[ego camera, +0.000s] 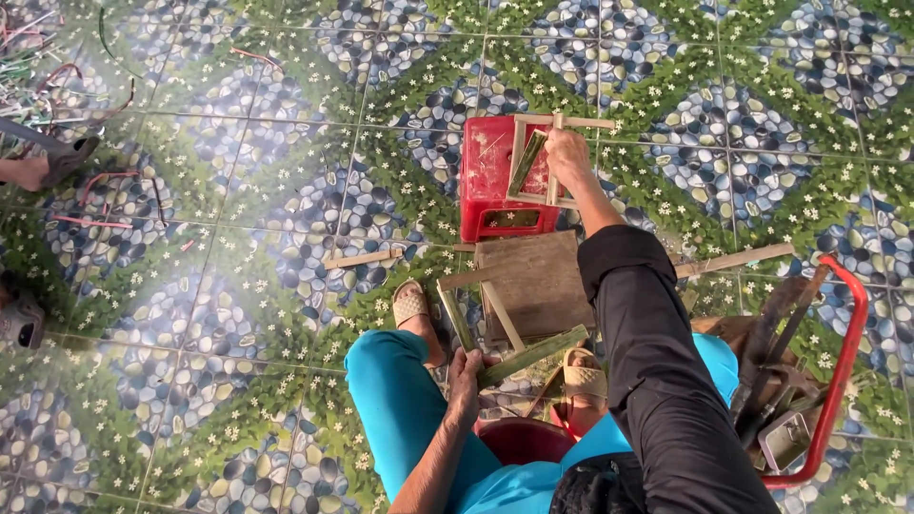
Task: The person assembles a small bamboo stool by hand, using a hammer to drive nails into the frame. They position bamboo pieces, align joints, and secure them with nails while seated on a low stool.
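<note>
Holding a green bamboo strip (531, 356), the left hand (466, 379) has its grip closed round the strip's near end; the strip runs up and to the right from the fingers, across the gap between the two sandalled feet (411, 304), ending just below the wooden board (533, 282). Right hand (567, 157), at the end of a black sleeve (647, 362), is reached well forward and rests on a small wooden frame (545, 162) lying on a red plastic stool (495, 186); its fingers curl over the frame's right side, but whether they clamp it or merely press down cannot be told, the palm side being hidden. A dark green slat lies diagonally inside the frame. Wooden board sits between stool and knees, with two pale sticks (500, 314) leaning across its lower left corner. Another long stick (733, 259) lies on the tiled floor (238, 286) right of the board, partly hidden behind the sleeve. Right edge: a red-rimmed basket (845, 381) holding dark tools, hard to make out. Bottom centre: a dark red bowl (522, 440), mostly covered by turquoise trouser legs (400, 400). Far left, another person's foot (38, 169), cut off by the frame edge, near a heap of thin coloured strips (29, 67).
</note>
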